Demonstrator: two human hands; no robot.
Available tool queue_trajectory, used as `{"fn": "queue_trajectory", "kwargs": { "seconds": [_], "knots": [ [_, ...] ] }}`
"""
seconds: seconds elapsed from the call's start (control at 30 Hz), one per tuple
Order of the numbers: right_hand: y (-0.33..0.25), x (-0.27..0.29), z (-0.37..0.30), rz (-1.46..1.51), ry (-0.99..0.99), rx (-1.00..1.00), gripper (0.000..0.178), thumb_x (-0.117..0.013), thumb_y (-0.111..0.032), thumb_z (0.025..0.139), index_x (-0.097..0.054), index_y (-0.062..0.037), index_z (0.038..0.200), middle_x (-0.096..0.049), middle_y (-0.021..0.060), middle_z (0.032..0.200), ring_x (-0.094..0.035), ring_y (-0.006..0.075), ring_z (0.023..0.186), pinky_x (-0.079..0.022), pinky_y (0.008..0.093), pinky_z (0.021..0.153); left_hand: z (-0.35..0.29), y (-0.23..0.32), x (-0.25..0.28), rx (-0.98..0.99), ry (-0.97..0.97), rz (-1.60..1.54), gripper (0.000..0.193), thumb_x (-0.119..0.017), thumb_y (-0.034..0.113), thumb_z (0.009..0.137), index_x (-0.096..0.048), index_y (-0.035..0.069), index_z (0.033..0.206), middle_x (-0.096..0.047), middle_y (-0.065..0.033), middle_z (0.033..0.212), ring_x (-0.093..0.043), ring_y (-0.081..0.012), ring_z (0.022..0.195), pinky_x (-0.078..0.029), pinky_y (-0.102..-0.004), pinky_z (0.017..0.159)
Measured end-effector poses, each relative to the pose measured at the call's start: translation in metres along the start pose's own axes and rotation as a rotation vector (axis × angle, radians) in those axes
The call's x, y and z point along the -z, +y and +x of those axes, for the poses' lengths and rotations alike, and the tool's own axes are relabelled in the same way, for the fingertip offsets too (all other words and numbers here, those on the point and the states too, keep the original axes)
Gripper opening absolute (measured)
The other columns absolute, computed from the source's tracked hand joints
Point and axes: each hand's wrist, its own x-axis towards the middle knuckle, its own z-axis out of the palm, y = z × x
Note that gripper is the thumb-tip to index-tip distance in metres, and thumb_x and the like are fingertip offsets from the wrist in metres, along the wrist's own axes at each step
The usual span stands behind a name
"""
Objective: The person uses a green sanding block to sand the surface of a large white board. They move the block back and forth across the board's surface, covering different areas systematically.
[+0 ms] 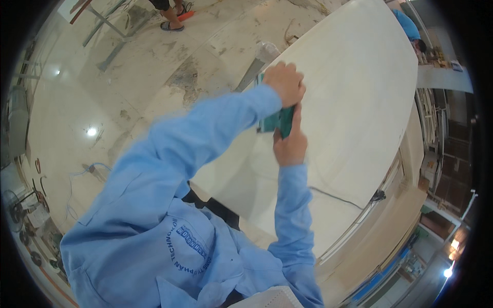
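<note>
A teal-green sander rests on a broad white panel, close to the panel's left edge. My left hand is closed over the tool's far end, with its knuckles up. Nearer to me, my right hand grips the other end, one finger stretched forward along its side. The two hands almost touch and cover much of the tool. Its underside is hidden against the panel. Both of my arms are in light blue sleeves.
A dark cord runs over the panel to its right edge. Beyond the left edge stands a grey post with a plastic-wrapped top. Another person's sandalled foot is on the stained floor. Brown boards lie along the right.
</note>
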Motion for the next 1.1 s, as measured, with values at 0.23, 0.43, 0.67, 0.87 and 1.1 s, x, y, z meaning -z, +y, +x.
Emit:
{"fn": "queue_trajectory", "kwargs": {
  "seconds": [0.23, 0.43, 0.67, 0.87, 1.1],
  "knots": [
    [-0.090, -0.047, -0.208, -0.003, -0.011, -0.120, 0.088, -0.069, -0.004, 0.079, -0.032, -0.0153, 0.159, -0.066, 0.0199, 0.092, -0.066, 0.0405, 0.077, -0.054, 0.0487, 0.064, -0.222, -0.016, 0.052, -0.121, 0.241, -0.190, 0.009, -0.068, 0.017, 0.077, -0.070, 0.013, 0.085, -0.063, -0.0066, 0.093, -0.060, -0.0302, 0.089, -0.048, -0.0441, 0.076],
    [-0.099, -0.051, -0.222, -0.041, -0.052, -0.198, 0.090, -0.069, -0.004, 0.077, -0.032, -0.0176, 0.159, -0.065, 0.0189, 0.091, -0.066, 0.0407, 0.074, -0.053, 0.0491, 0.063, -0.230, -0.017, 0.051, -0.079, 0.094, -0.256, 0.009, -0.069, 0.018, 0.076, -0.072, 0.014, 0.084, -0.062, -0.0063, 0.087, -0.061, -0.0294, 0.088, -0.048, -0.0443, 0.076],
    [0.027, 0.010, -0.085, -0.129, 0.145, -0.198, 0.092, -0.068, -0.005, 0.080, -0.024, -0.0209, 0.160, -0.070, 0.0250, 0.094, -0.066, 0.0486, 0.081, -0.054, 0.0560, 0.071, -0.049, 0.059, -0.035, -0.138, 0.006, -0.102, 0.023, -0.061, 0.035, 0.086, -0.074, 0.016, 0.089, -0.068, -0.0089, 0.095, -0.064, -0.0322, 0.095, -0.053, -0.0438, 0.084],
    [0.085, 0.042, -0.138, -0.126, 0.228, -0.297, 0.092, -0.067, -0.009, 0.084, -0.017, -0.0123, 0.161, -0.069, 0.0251, 0.091, -0.066, 0.0468, 0.077, -0.053, 0.0527, 0.067, -0.057, 0.150, -0.089, -0.272, -0.286, -0.052, 0.034, -0.056, 0.036, 0.092, -0.072, 0.009, 0.104, -0.066, -0.0157, 0.115, -0.060, -0.0359, 0.111, -0.050, -0.0512, 0.094],
    [0.005, 0.008, -0.336, -0.033, 0.071, -0.420, 0.087, -0.069, -0.010, 0.082, -0.029, -0.0123, 0.159, -0.067, 0.0223, 0.096, -0.067, 0.0426, 0.076, -0.053, 0.0507, 0.065, -0.271, 0.121, -0.038, -0.369, -0.248, -0.291, 0.018, -0.069, 0.024, 0.078, -0.068, 0.011, 0.090, -0.059, -0.0117, 0.098, -0.059, -0.0344, 0.092, -0.048, -0.0485, 0.078]
  ]
}}
